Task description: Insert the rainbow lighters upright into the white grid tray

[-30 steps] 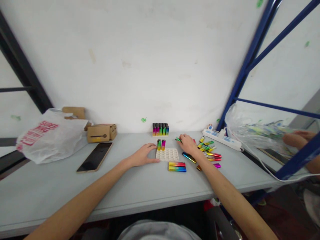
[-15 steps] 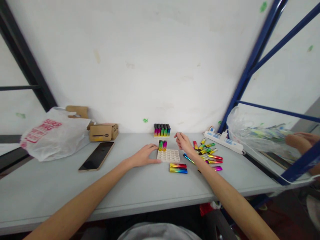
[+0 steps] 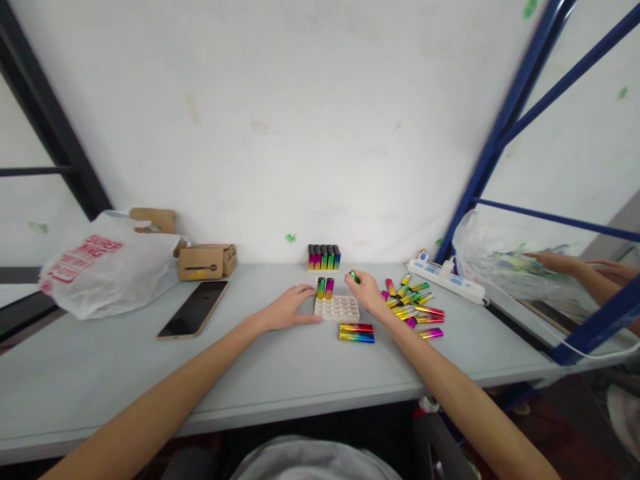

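Note:
A white tray with round holes (image 3: 338, 310) lies on the grey table (image 3: 280, 373); two rainbow-coloured lighters (image 3: 325, 288) stand upright in its far left corner. My left hand (image 3: 289, 309) rests flat against the tray's left edge, fingers spread. My right hand (image 3: 366, 291) hovers over the tray's far right corner, pinching a rainbow lighter (image 3: 355, 276) by its end. A loose heap of lighters (image 3: 413, 305) lies just right of that hand. Two more lighters (image 3: 356, 333) lie side by side in front of the tray.
A filled rack of lighters (image 3: 323, 257) stands at the wall. A phone (image 3: 194, 309), cardboard boxes (image 3: 205, 261) and a white plastic bag (image 3: 105, 263) lie left. A power strip (image 3: 444, 279) and blue shelf frame (image 3: 505, 113) stand right, where another person's hands (image 3: 590, 273) handle a clear bag (image 3: 505, 267).
My right hand has lifted a lighter from the heap and carried it left to the tray's far right corner. My left hand has stayed at the tray's edge.

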A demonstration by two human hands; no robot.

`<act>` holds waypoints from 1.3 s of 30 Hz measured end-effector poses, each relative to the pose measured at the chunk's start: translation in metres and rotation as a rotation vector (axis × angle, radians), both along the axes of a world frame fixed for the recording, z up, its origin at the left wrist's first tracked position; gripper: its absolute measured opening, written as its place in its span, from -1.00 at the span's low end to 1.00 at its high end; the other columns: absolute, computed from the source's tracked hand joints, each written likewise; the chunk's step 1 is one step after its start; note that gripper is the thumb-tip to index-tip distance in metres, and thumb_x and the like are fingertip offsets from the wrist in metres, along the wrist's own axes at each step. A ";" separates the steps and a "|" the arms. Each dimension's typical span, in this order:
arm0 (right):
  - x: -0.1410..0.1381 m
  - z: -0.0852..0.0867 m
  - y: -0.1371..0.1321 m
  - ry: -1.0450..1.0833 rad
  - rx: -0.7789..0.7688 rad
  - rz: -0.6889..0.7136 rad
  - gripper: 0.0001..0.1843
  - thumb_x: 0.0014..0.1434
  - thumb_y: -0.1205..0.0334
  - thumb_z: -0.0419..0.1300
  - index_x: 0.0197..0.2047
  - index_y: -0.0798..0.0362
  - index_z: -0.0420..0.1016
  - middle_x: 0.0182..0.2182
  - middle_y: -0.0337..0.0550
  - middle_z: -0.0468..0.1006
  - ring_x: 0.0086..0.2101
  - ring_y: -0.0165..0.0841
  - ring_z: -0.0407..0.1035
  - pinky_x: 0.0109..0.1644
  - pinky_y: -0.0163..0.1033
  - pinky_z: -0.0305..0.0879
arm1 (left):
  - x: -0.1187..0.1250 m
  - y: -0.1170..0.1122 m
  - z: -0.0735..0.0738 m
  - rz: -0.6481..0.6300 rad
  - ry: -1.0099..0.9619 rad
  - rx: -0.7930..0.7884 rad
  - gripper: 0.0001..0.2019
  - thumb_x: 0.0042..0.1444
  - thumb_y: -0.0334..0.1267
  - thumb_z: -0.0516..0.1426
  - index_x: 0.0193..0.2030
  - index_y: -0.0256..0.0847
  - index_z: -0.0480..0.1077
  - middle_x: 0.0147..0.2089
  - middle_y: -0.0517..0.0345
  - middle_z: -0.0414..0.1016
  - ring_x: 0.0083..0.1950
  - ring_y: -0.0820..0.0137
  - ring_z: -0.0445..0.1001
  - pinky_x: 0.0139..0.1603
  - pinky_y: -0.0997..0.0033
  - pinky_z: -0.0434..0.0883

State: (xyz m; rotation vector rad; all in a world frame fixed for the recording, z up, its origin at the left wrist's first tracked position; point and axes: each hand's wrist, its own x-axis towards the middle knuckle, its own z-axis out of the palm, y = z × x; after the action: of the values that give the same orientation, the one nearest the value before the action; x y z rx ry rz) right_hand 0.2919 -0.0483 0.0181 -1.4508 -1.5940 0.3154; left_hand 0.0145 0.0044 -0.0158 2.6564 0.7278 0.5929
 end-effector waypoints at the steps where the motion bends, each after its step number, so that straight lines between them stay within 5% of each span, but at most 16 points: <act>1: 0.001 0.001 0.000 -0.008 0.006 -0.003 -0.56 0.24 -0.19 0.05 -0.49 -0.06 0.19 -0.54 -0.30 0.23 -0.42 -0.35 0.15 -0.33 -0.21 0.01 | 0.000 -0.001 0.001 0.002 -0.002 0.002 -0.19 0.29 0.46 0.25 0.40 -0.15 0.46 0.43 -0.19 0.45 0.45 -0.04 0.44 0.54 -0.02 0.33; 11: 0.009 -0.004 0.004 0.089 -0.053 0.246 -0.52 0.39 -0.34 0.12 -0.24 -0.08 0.43 -0.30 -0.13 0.51 -0.29 -0.22 0.43 -0.36 -0.22 0.37 | 0.003 -0.006 0.007 0.002 -0.017 -0.009 -0.18 0.27 0.48 0.24 0.39 -0.14 0.48 0.41 -0.17 0.49 0.42 -0.05 0.47 0.53 0.00 0.34; 19: 0.007 0.003 -0.003 0.043 0.006 0.323 -0.42 0.35 -0.38 0.21 -0.41 -0.05 0.35 -0.52 -0.31 0.29 -0.43 -0.33 0.17 -0.33 -0.24 0.13 | 0.003 -0.006 0.007 0.014 0.006 -0.009 -0.21 0.29 0.43 0.25 0.39 -0.16 0.46 0.42 -0.18 0.47 0.44 -0.04 0.45 0.53 0.02 0.33; 25: 0.010 -0.001 0.000 0.121 -0.058 0.378 -0.45 0.24 -0.36 0.34 -0.26 0.02 0.58 -0.47 -0.27 0.46 -0.41 -0.33 0.30 -0.30 -0.24 0.23 | 0.003 -0.007 0.007 0.021 0.022 -0.022 -0.18 0.30 0.45 0.23 0.40 -0.18 0.45 0.43 -0.19 0.45 0.45 -0.04 0.43 0.55 0.04 0.30; 33: 0.011 -0.003 0.001 0.133 -0.111 0.462 -0.52 0.21 -0.28 0.41 -0.29 0.00 0.57 -0.37 -0.17 0.63 -0.30 -0.21 0.50 -0.20 -0.17 0.43 | 0.002 -0.006 0.006 0.006 -0.003 -0.016 -0.19 0.28 0.47 0.23 0.37 -0.16 0.47 0.39 -0.18 0.48 0.41 -0.04 0.46 0.51 0.03 0.34; 39: 0.007 -0.007 0.004 0.144 -0.152 0.439 -0.43 0.14 -0.35 0.43 -0.39 -0.02 0.42 -0.48 -0.24 0.53 -0.40 -0.27 0.46 -0.32 -0.23 0.33 | 0.002 -0.006 0.007 0.007 0.004 0.013 -0.22 0.29 0.44 0.24 0.37 -0.14 0.47 0.39 -0.15 0.49 0.40 -0.03 0.47 0.50 0.04 0.35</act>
State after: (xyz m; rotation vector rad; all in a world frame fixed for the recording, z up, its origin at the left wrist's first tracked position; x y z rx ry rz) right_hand 0.2993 -0.0446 0.0110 -1.1452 -1.7889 0.7914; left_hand 0.0168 -0.0018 -0.0092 2.6685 0.7370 0.5960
